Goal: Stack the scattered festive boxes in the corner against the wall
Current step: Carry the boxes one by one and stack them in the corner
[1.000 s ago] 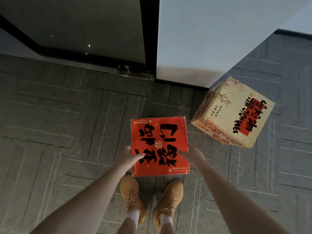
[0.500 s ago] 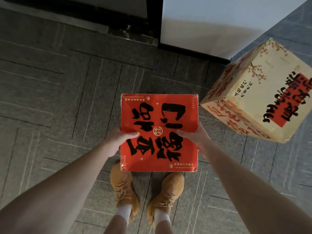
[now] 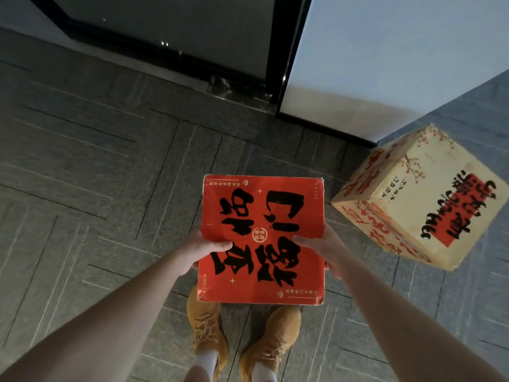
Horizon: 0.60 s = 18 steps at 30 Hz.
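From the head camera, both hands clasp the red box [image 3: 263, 238] off the floor [image 3: 91, 188], above the tan shoes [image 3: 242, 340]. The left hand [image 3: 199, 250] wraps its left edge, thumb lying on the printed top; the right hand [image 3: 322, 248] grips the right edge likewise, its fingers apparently curled beneath, though the dim light hides them. Right of the right-hand fingers, well apart, the cream box [image 3: 424, 199] sits on the floor near the white wall [image 3: 385, 51].

A flat red cardboard box [image 3: 263, 238] carries bold black brush characters. At right, a cream cube carton [image 3: 421, 199] shows red blossoms and a red label; tan lace-up shoes [image 3: 245, 340] below.
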Available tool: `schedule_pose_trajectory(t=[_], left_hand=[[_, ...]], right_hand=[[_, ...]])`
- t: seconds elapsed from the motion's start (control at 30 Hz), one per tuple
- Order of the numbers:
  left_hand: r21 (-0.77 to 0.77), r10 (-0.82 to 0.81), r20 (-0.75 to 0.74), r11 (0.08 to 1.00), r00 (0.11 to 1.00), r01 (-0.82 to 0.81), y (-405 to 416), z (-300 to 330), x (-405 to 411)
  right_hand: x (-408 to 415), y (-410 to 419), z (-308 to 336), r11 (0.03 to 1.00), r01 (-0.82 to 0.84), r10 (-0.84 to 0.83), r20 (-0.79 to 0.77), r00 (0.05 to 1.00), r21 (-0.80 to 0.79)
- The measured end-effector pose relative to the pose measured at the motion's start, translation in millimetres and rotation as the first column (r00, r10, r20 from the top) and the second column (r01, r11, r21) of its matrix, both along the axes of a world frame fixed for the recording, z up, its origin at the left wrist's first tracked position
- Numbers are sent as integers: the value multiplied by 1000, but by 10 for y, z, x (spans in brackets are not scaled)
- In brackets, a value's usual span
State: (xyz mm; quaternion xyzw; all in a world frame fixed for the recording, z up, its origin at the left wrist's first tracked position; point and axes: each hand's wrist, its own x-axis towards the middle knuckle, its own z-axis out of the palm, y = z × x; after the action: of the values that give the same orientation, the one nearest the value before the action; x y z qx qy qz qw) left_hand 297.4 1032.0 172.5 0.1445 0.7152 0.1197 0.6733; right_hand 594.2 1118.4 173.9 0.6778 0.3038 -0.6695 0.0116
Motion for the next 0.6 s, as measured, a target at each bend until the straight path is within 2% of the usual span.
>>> schedule_pose_trajectory(t=[0.13,0.3,0.43,0.6], left_hand=[[70,88,-21,994,996,-87,65,646,-386],[216,175,-19,962,984,-167,256,1835,-1129],[326,285,-33,909,958,-259,251,3093,-1811],[483,445,-61,797,894,-364,-210,4808,-2554]], right_hand=[[-423,288,650,993,-91,94,-34,995,76],[-1252,754,1830,959,-236,252,-84,964,159],[-2064,988,3003,890,-351,401,-132,907,292],[-3080,948,4679,746,-458,590,-161,791,483]])
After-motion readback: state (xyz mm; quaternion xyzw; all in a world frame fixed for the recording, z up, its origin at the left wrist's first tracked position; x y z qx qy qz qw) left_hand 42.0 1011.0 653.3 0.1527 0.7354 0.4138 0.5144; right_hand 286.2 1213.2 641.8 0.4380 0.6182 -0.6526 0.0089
